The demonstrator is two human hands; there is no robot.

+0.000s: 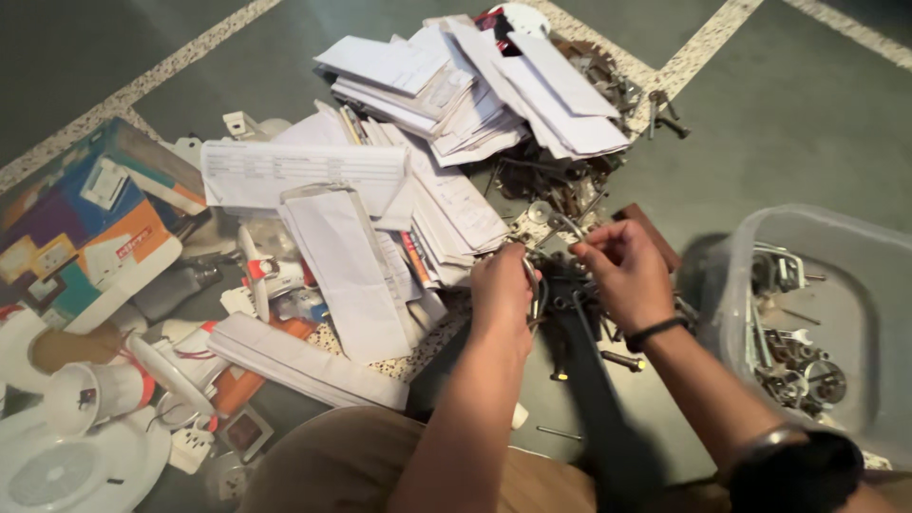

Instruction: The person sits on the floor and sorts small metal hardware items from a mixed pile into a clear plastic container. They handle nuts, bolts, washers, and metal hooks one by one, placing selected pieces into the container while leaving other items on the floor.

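My left hand (502, 285) is closed around a curved metal ring or clamp piece (532, 277) above the floor. My right hand (622, 266), with a dark band on the wrist, pinches the other end of the same tangle of metal wire (560, 223). Both hands hover over a heap of dark screws, bolts and metal parts (579, 313). The exact shape of the held piece is blurred.
A clear plastic tub (750, 256) with several metal fittings stands at the right. A big pile of white papers and envelopes (446, 104) covers the middle. White electrical sockets, a round white plate and a colourful box (76, 228) lie at the left. My knee (332, 456) is at the bottom.
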